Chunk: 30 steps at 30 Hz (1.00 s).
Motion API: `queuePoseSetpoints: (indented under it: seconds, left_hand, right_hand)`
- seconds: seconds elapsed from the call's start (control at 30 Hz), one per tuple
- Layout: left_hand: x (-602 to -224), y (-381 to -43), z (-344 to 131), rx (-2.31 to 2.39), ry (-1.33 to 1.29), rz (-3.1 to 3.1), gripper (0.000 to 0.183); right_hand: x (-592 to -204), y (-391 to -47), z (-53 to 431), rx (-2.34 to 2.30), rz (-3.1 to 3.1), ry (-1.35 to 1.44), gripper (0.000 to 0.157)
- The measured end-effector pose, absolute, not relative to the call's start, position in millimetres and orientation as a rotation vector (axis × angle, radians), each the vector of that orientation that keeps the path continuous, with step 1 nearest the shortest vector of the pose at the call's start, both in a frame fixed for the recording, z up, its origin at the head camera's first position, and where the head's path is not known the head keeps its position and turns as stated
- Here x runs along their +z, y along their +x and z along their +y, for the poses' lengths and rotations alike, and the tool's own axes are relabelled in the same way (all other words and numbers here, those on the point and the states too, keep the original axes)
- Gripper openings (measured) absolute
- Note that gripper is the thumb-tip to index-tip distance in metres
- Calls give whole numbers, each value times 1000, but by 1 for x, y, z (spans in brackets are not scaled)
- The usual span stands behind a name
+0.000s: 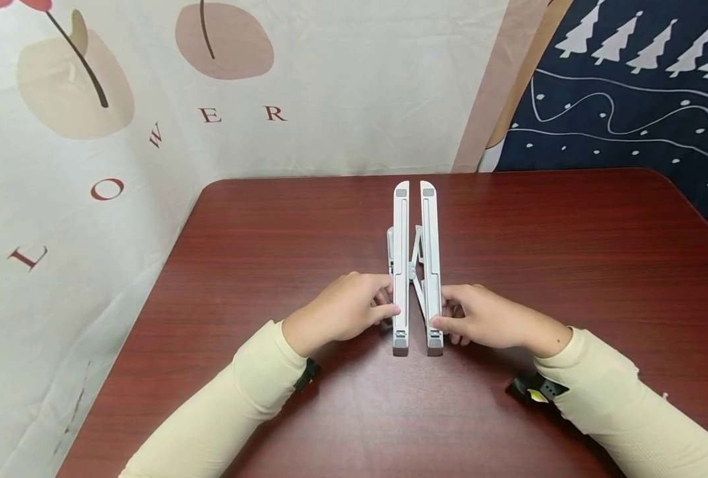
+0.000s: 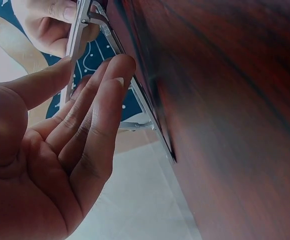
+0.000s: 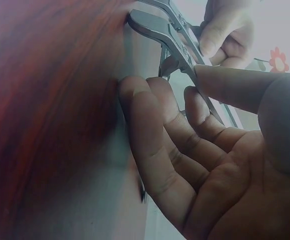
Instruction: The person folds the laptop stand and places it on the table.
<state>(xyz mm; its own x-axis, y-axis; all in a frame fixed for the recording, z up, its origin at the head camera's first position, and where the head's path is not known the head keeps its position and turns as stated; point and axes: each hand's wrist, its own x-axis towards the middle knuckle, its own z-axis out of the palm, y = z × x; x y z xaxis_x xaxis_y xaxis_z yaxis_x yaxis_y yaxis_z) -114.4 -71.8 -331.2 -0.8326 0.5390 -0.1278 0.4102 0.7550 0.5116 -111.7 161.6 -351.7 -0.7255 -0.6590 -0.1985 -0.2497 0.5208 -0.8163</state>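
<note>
A silver folding laptop stand (image 1: 400, 252) lies lengthwise on the table, its two long rails standing side by side with a narrow gap. Crossed struts (image 1: 415, 272) join the rails. On the near part of the left rail, my left hand (image 1: 345, 309) pinches it, thumb on top and fingers at the outer side. My right hand (image 1: 485, 317) grips the right rail (image 1: 432, 259) the same way, a little nearer its front end. The left wrist view shows the left thumb against the rail (image 2: 75, 42), with fingers extended beneath. In the right wrist view, a curved rail end (image 3: 152, 26) shows beyond the right fingers.
The dark red wooden table (image 1: 270, 232) stretches out on both sides of the stand. Behind it hangs a pale cloth (image 1: 360, 86) with printed letters, and at the right a navy cloth (image 1: 617, 119) with white trees. Dark straps (image 1: 539, 388) sit at the wrists.
</note>
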Motion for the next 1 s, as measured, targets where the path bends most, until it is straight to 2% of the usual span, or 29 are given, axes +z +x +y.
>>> queuePoseSetpoints:
  seconds: [1.0]
  left_hand:
    - [-331,-110,-68,683,770,2677,15]
  right_hand:
    - [-354,-107,156,-1098,2272,-785,14]
